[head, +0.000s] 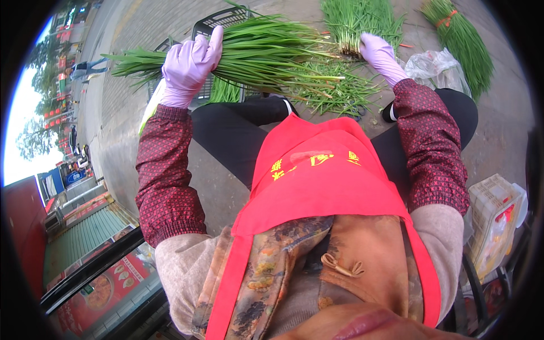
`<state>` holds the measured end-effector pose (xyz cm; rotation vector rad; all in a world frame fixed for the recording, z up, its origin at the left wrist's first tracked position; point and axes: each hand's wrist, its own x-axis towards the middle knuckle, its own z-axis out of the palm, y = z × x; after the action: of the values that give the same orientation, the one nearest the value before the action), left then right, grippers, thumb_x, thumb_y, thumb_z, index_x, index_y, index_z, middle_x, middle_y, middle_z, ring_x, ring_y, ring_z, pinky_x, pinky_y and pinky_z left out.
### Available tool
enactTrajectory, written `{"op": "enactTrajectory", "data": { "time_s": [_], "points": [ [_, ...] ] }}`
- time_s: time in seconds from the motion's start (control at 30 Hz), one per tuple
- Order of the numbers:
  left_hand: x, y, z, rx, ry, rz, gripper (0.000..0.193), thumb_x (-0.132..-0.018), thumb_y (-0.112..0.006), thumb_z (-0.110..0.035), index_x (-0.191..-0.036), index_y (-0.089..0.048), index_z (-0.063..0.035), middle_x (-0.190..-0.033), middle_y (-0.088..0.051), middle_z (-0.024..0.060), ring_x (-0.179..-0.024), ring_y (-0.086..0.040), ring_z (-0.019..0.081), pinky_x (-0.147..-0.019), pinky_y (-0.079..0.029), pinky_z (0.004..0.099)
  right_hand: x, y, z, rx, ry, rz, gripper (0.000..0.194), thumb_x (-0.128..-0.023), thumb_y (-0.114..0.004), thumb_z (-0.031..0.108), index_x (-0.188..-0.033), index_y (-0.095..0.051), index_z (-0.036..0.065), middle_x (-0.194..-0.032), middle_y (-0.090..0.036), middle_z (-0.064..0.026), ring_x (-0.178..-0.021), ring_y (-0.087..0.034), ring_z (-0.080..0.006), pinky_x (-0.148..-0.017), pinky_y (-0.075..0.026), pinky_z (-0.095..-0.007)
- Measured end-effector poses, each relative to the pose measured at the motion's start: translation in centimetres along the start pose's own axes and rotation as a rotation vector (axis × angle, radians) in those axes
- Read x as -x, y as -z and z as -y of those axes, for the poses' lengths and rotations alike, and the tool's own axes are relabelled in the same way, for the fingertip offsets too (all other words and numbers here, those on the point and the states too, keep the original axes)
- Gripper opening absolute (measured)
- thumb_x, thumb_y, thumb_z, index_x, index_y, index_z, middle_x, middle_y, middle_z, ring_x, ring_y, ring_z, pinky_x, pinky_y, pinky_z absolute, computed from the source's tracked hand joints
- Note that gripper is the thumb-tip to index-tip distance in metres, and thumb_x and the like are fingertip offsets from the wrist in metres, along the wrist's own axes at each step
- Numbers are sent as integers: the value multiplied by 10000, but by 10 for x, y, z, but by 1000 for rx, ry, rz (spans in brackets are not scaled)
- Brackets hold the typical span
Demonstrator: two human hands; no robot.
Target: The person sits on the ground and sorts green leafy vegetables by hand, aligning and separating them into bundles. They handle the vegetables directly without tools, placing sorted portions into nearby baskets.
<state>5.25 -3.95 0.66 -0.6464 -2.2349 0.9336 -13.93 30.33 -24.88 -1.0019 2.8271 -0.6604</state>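
My left hand (pixel 190 68), in a thin lilac glove, is closed around a large bunch of long green leafy stalks, likely garlic chives (pixel 272 51); the pale root ends point right and the leaf tips left. My right hand (pixel 378 53), gloved alike, has its fingers curled at the root end of a pile of the same greens (pixel 361 21) on the ground; whether it holds any stalks cannot be told. Below and between the hands, loose trimmings (pixel 335 89) lie scattered on the pavement.
Black plastic crates (pixel 221 19) stand at the upper left, one with greens (pixel 224 90) in it. At the right are a clear plastic bag (pixel 437 68) and a bundle of greens (pixel 467 46) with an orange tie. A pale crate (pixel 493 221) stands lower right. A person (pixel 87 69) is on the street.
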Motion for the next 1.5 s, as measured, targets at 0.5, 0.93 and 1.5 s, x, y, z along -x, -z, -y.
{"op": "enactTrajectory", "data": {
  "time_s": [0.5,0.93,1.5],
  "points": [
    [-17,-7,-8,7,-126,-52,361,-820,-694,-217,-1173,-643,-164,-756,-504,-26,-545,-467,88,-488,-378,254,-15,53,107,-836,185,80,225,-954,-616,219,-1012,-668,8,-857,-658,-54,-794,-617,-139,-744,-506,-284],
    [-17,-13,-13,-9,-110,-116,361,-814,-696,-214,-1168,-647,-161,-766,-518,-15,-547,-481,97,-486,-391,256,0,60,113,-863,74,226,406,-773,-807,243,-1106,-649,74,-827,-621,-52,-795,-589,-156,-716,-498,-324],
    [-21,-7,-14,9,-70,-106,384,-808,-699,-206,-1186,-644,-175,-797,-541,-22,-540,-482,91,-486,-395,256,-15,42,90,-1215,-122,124,195,-863,-757,182,-996,-720,44,-868,-706,1,-786,-611,-59,-719,-495,-227]
  ]
}}
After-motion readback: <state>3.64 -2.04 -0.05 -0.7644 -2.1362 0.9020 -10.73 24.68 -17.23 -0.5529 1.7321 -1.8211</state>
